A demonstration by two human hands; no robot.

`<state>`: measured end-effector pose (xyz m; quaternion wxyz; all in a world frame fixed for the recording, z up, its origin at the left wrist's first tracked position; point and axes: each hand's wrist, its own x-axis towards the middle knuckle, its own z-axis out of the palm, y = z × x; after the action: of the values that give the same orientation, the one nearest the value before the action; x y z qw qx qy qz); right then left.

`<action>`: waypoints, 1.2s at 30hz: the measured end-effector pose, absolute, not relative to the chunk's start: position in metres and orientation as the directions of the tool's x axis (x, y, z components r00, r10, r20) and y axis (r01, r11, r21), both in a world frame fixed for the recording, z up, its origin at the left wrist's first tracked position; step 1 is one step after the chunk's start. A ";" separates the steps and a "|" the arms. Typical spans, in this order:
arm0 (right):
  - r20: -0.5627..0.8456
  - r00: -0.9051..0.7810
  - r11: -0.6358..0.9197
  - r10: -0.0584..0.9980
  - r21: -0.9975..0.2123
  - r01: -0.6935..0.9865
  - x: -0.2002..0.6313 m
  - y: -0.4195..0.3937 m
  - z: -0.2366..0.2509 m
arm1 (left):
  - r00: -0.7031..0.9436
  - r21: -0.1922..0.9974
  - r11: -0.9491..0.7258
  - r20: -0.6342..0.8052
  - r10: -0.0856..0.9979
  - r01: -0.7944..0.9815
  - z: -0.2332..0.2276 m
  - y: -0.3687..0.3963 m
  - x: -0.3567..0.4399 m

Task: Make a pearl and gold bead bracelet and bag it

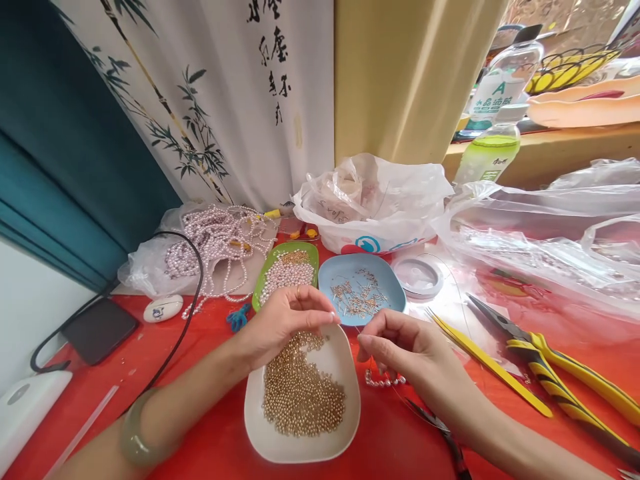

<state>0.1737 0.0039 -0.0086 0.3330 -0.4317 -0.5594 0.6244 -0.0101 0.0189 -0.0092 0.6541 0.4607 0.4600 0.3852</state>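
Note:
My left hand (287, 320) hovers over the far rim of a white dish (345, 427) full of small gold beads (300, 393), fingertips pinched together at the right. My right hand (405, 347) is beside it, fingers curled, holding a thin clear thread with a short row of strung pearls (383, 381) hanging under it. Whether a bead sits between the left fingertips is too small to tell. A jade bangle (133, 437) is on my left wrist.
Behind the hands stand a green dish of pearls (286, 270) and a blue dish of metal pins (360, 290). Pearl strands (220, 243) lie far left, plastic bags (375, 200) at the back. Yellow tweezers (487, 363) and pliers (560, 380) lie right; a phone (100, 330) lies left.

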 end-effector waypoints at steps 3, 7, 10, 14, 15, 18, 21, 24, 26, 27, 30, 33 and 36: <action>-0.158 -0.442 -0.148 0.883 -0.987 0.057 0.173 0.002 -0.011 | 0.293 0.948 0.307 -0.269 0.917 -0.090 -0.010 0.014 -0.005; -0.147 -0.464 -0.138 0.874 -0.989 0.053 0.172 0.001 -0.011 | 0.304 0.947 0.311 -0.273 0.913 -0.084 -0.012 0.013 -0.003; -0.145 -0.467 -0.131 0.872 -0.989 0.061 0.172 0.000 -0.011 | 0.310 0.946 0.315 -0.277 0.910 -0.077 -0.013 0.013 -0.002; -0.148 -0.479 -0.133 0.865 -0.989 0.064 0.171 0.000 -0.011 | 0.315 0.950 0.302 -0.264 0.912 -0.077 -0.015 0.012 -0.002; -0.145 -0.482 -0.131 0.864 -0.989 0.063 0.170 0.000 -0.012 | 0.320 0.952 0.296 -0.258 0.912 -0.078 -0.015 0.011 -0.002; -0.146 -0.482 -0.127 0.864 -0.989 0.073 0.170 0.000 -0.013 | 0.337 0.958 0.279 -0.240 0.910 -0.071 -0.016 0.011 -0.003; -0.153 -0.476 -0.128 0.866 -0.988 0.083 0.171 0.001 -0.014 | 0.338 0.966 0.252 -0.219 0.915 -0.055 -0.016 0.011 -0.004; -0.152 -0.479 -0.131 0.865 -0.988 0.078 0.172 0.000 -0.016 | 0.336 0.970 0.238 -0.207 0.919 -0.054 -0.017 0.011 -0.004; -0.156 -0.482 -0.134 0.862 -0.988 0.080 0.173 0.000 -0.017 | 0.335 0.967 0.247 -0.213 0.918 -0.061 -0.017 0.012 -0.005; -0.159 -0.480 -0.135 0.863 -0.987 0.084 0.173 0.000 -0.018 | 0.334 0.966 0.251 -0.217 0.917 -0.063 -0.018 0.012 -0.005; -0.176 -0.476 -0.145 0.862 -0.984 0.100 0.173 0.000 -0.018 | 0.331 0.964 0.259 -0.224 0.917 -0.064 -0.018 0.012 -0.005; -0.188 -0.479 -0.157 0.858 -0.982 0.104 0.172 0.000 -0.017 | 0.330 0.963 0.263 -0.227 0.916 -0.066 -0.019 0.013 -0.005; -0.184 -0.478 -0.156 0.859 -0.983 0.100 0.172 0.001 -0.017 | 0.331 0.964 0.259 -0.224 0.917 -0.065 -0.019 0.013 -0.004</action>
<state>0.1718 0.0014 -0.0167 0.2981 -0.4151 -0.5773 0.6368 -0.0041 0.0131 -0.0189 0.6585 0.4814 0.4426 0.3725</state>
